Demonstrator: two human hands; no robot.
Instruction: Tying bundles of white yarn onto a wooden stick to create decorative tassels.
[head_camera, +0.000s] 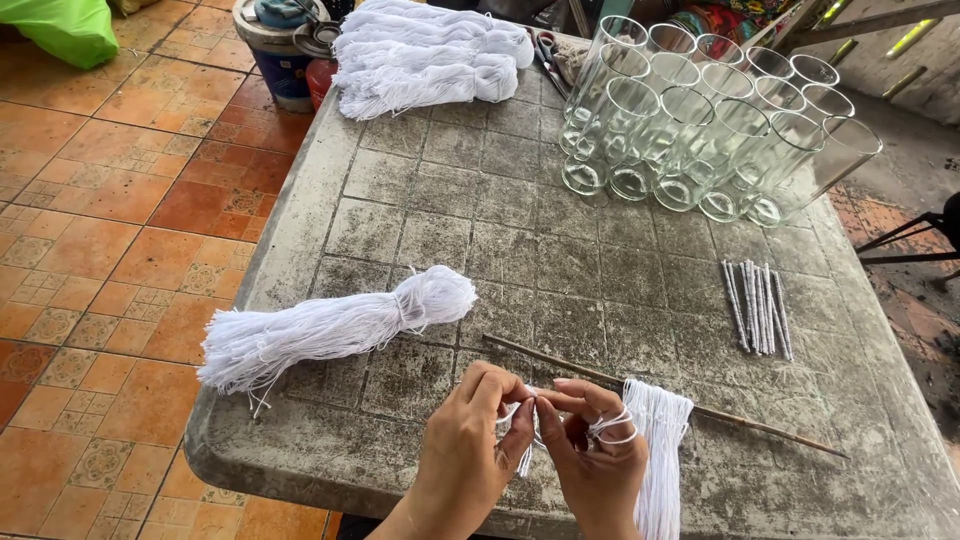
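- A grey, weathered table with a moulded tile pattern fills the middle.
- The floor is orange-brown terracotta tile with patterned insets.
- Even daylight falls across everything.
- A green sack lies at the far left corner.
- A dark metal stand sits at the right.

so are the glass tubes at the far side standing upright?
No: the glass tubes lie tilted on their sides in stacked rows on the table, open ends facing the camera.
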